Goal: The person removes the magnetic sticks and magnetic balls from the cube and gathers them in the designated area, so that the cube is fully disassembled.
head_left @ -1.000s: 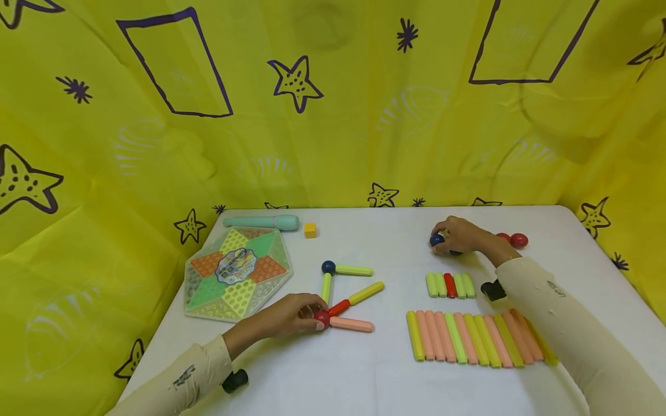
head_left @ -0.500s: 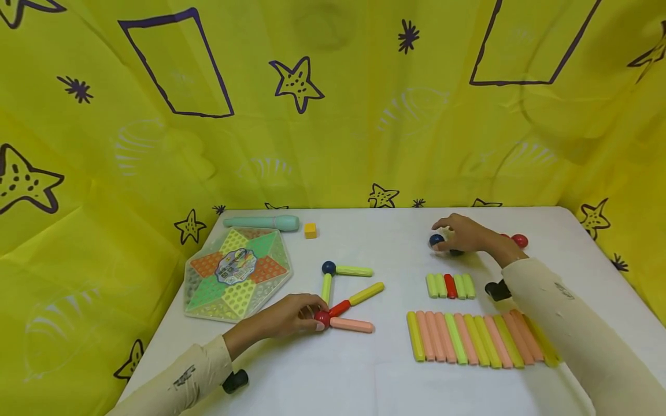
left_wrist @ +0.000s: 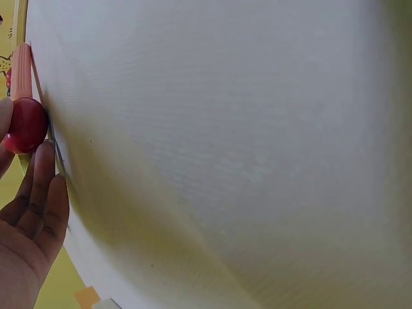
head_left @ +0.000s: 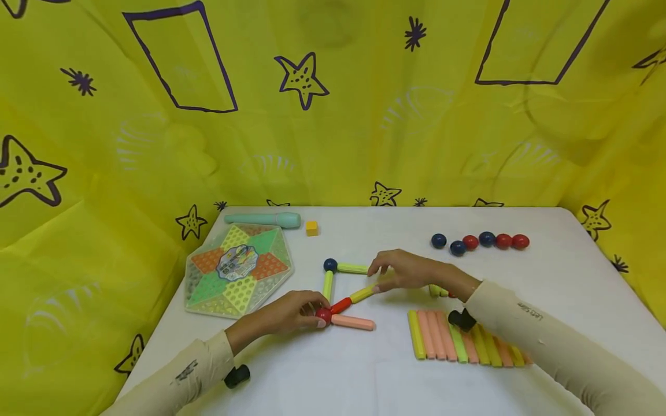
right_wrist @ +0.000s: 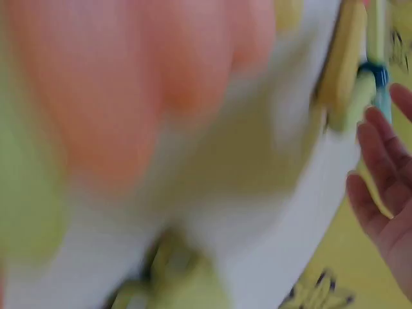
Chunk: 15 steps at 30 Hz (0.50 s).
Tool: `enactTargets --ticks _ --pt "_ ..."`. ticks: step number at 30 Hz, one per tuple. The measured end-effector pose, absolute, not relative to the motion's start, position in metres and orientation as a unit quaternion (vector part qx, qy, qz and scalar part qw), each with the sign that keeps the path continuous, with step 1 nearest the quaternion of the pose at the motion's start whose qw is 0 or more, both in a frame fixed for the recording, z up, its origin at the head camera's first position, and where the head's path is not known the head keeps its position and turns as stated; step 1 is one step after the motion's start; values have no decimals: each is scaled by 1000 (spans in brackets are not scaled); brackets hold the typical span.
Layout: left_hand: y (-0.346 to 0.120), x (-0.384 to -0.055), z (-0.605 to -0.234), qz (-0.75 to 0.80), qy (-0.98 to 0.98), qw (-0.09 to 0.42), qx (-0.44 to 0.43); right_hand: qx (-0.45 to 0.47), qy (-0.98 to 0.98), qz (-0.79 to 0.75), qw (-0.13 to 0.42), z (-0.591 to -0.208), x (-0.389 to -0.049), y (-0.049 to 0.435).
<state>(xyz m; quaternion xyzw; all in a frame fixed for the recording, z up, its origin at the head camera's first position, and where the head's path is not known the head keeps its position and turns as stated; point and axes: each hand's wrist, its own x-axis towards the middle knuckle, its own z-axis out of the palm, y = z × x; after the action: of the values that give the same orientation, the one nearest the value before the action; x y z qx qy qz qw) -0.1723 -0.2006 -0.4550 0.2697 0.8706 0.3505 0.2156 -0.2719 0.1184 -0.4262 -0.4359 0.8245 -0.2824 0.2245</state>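
My left hand (head_left: 291, 312) pinches a red ball (head_left: 324, 315) between thumb and fingers. From that ball run a pink stick (head_left: 354, 322), a red stick (head_left: 340, 305) with a yellow stick (head_left: 362, 294) in line beyond it, and a light green stick (head_left: 327, 285). The green one reaches a dark blue ball (head_left: 330, 264), which bears another green stick (head_left: 351, 268) pointing right. Near the right ends of the yellow and upper green sticks is my right hand (head_left: 406, 270), fingers spread and loosely bent. The right wrist view shows that hand (right_wrist: 393, 174) holding nothing.
A row of several pink, yellow and green sticks (head_left: 439, 335) lies at right, with shorter sticks (head_left: 437, 290) partly hidden by the right arm. Loose balls (head_left: 487, 238) sit behind. At left are a hexagonal game board (head_left: 239, 271), a mint tube (head_left: 262, 219) and a yellow cube (head_left: 311, 228).
My right hand has left the blue ball at the back right and moved left and nearer, to the joined sticks. The left hand still holds the red ball.
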Motion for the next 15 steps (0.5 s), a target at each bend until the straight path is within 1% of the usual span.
enactTargets --ticks 5,9,15 --pt "-198 -173 -455 356 868 216 272 -464 815 -240 250 -438 -266 95" --pt "-198 -172 -457 357 868 218 269 -472 817 -211 254 -444 -269 88" --pt "-200 -171 -456 355 870 212 270 -469 814 -188 288 -443 -271 83"
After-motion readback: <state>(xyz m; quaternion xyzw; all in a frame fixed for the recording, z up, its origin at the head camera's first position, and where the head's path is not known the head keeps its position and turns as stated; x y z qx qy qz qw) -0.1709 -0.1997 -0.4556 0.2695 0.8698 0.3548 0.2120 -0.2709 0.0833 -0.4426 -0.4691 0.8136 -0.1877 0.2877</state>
